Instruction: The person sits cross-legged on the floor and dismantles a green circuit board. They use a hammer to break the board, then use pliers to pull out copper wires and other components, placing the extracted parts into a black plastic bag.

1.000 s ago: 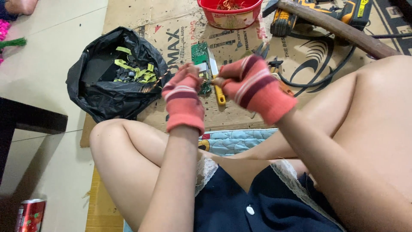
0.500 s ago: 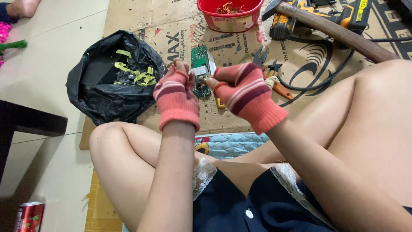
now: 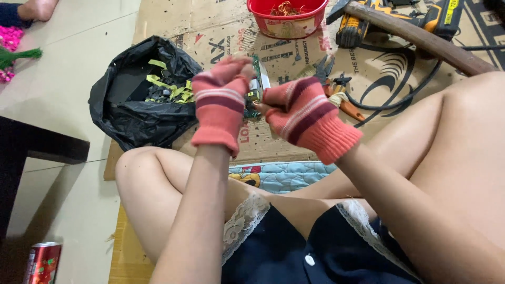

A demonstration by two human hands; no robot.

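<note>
My left hand [image 3: 221, 102], in a pink striped fingerless glove, is closed around a small green circuit board [image 3: 256, 90] held up over the cardboard. My right hand [image 3: 304, 114], gloved the same way, presses against the board's right side and grips a small tool whose metal blade [image 3: 264, 82] sticks up beside the board. Its handle is hidden inside the fist. Both hands are raised above my crossed legs, almost touching each other.
A black plastic bag [image 3: 131, 113] with green and yellow scraps lies at the left. A red bowl [image 3: 286, 23] of wire, a yellow-black drill [image 3: 363, 29], a wooden handle [image 3: 421, 38], pliers [image 3: 336, 87] and a black cable lie on the cardboard. A red can [image 3: 42, 263] stands at bottom left.
Both hands have stayed together on the board and tool, shifting slightly left and higher. The tool's yellow handle, seen a second ago, is now hidden.
</note>
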